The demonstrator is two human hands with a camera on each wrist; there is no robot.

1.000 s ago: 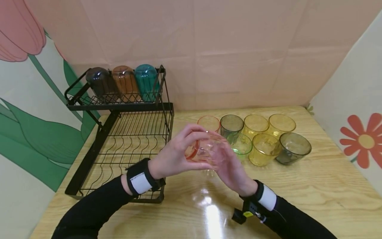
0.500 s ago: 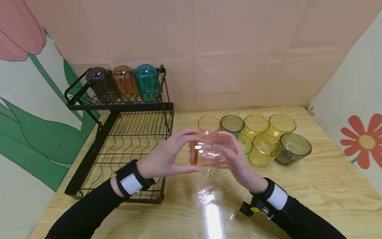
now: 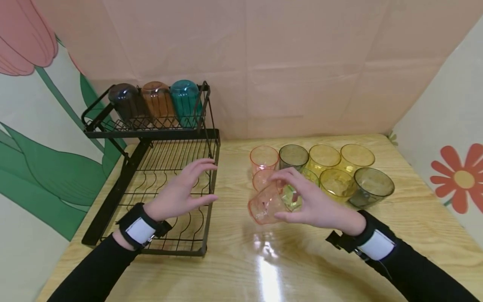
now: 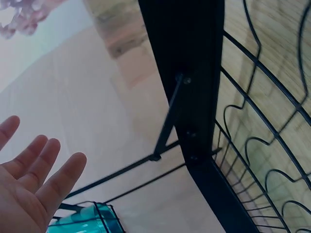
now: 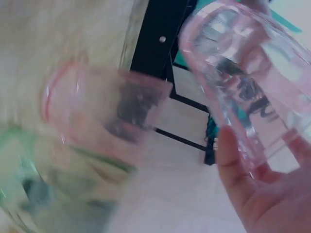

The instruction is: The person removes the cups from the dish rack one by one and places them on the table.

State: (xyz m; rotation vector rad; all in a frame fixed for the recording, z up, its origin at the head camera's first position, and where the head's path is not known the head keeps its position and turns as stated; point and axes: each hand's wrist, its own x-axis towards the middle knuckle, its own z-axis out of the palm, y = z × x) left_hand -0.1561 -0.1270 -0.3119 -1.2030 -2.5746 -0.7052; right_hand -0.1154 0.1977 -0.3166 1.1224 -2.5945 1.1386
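My right hand point(image 3: 307, 201) grips a pink glass point(image 3: 266, 205) between thumb and fingers, tilted, in front of the glasses on the table. In the right wrist view the held pink glass point(image 5: 243, 73) slants above my thumb, with its rounded end toward the upper left. My left hand point(image 3: 183, 191) hovers over the right side of the black dish rack point(image 3: 211, 180), fingers spread and holding nothing. Its palm and fingers point(image 4: 48, 170) show in the left wrist view. Another pink glass point(image 3: 264, 156) and a green glass point(image 3: 290, 197) stand just behind the held one.
Olive-grey glasses point(image 3: 293, 156) and several yellow glasses point(image 3: 336, 184) stand upright at the back right. On the rack's upper shelf, a dark glass point(image 3: 126, 102), a brown glass point(image 3: 157, 102) and a teal glass point(image 3: 185, 102) sit upside down. A pink sheet point(image 3: 302, 75) hangs behind.
My left hand has left the pink glass and moved left to the rack. My right hand keeps the glass, which has gone from lying level to tilted, lower and nearer.
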